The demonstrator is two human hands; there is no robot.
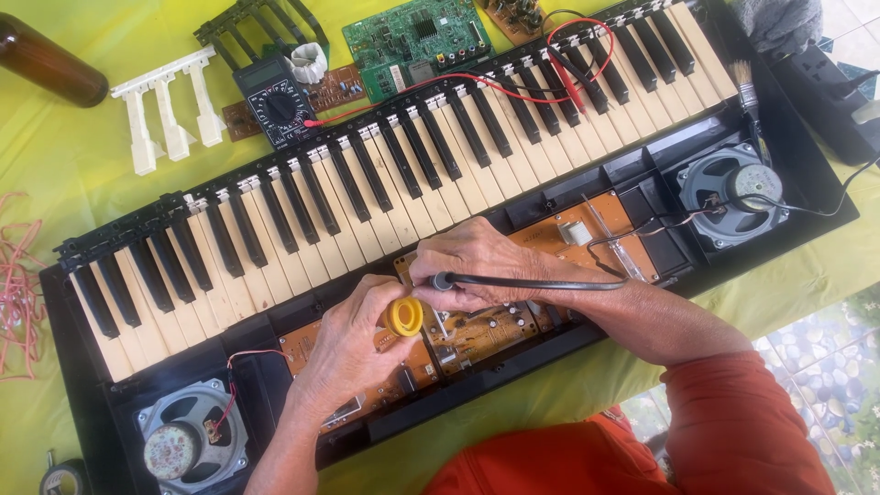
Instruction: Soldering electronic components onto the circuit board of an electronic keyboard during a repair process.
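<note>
An opened electronic keyboard [385,174] lies across a yellow-green cloth with its black and white keys exposed. My left hand [353,344] grips a tool with a round yellow end [403,316] over the brown circuit board [477,330] in the keyboard's front section. Just beside it, my right hand [477,261] is closed around a corded tool, whose black cable [541,284] runs off over my wrist. Both hands almost touch above the board. The tips of both tools are hidden under my fingers.
Speakers sit at the case's ends [192,440] [733,188]. Behind the keys lie a black multimeter [275,101] with red leads, a green circuit board [417,41], loose white keys [170,105], a brown bottle [50,64], a brush [747,87] and red rubber bands [18,284].
</note>
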